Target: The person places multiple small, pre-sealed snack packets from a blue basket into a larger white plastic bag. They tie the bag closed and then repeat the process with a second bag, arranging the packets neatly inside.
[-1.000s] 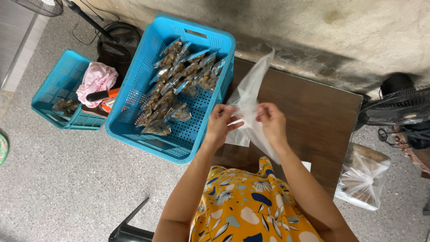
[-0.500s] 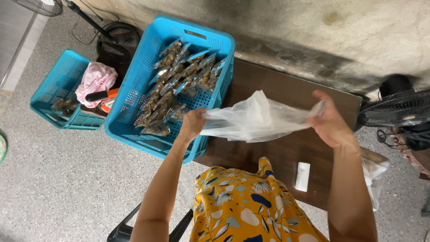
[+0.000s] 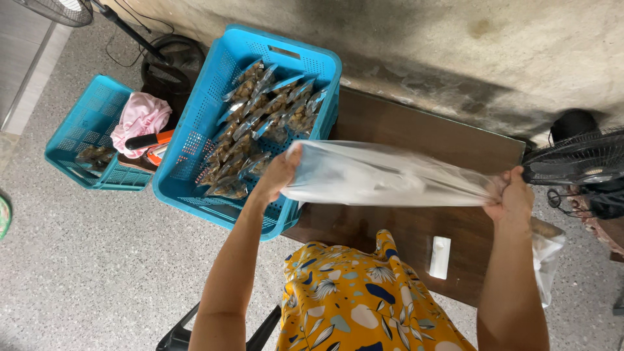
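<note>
A clear plastic bag (image 3: 390, 175) is stretched sideways between my two hands above a dark wooden table (image 3: 416, 130). My left hand (image 3: 279, 172) grips the bag's left end over the near corner of a large blue crate (image 3: 195, 140). My right hand (image 3: 513, 198) grips the bunched right end near the table's right edge. The crate holds several clear packets of brown snacks (image 3: 260, 123).
A smaller blue crate (image 3: 81, 127) on the floor at left holds a pink cloth (image 3: 140, 117) and an orange-handled tool (image 3: 153, 143). A small white object (image 3: 440, 257) lies on the table. A fan (image 3: 578, 159) stands at right, more plastic bags (image 3: 546, 250) below it.
My hands, close together on the bag a second ago, have spread wide apart, pulling the bag out flat and long across the table.
</note>
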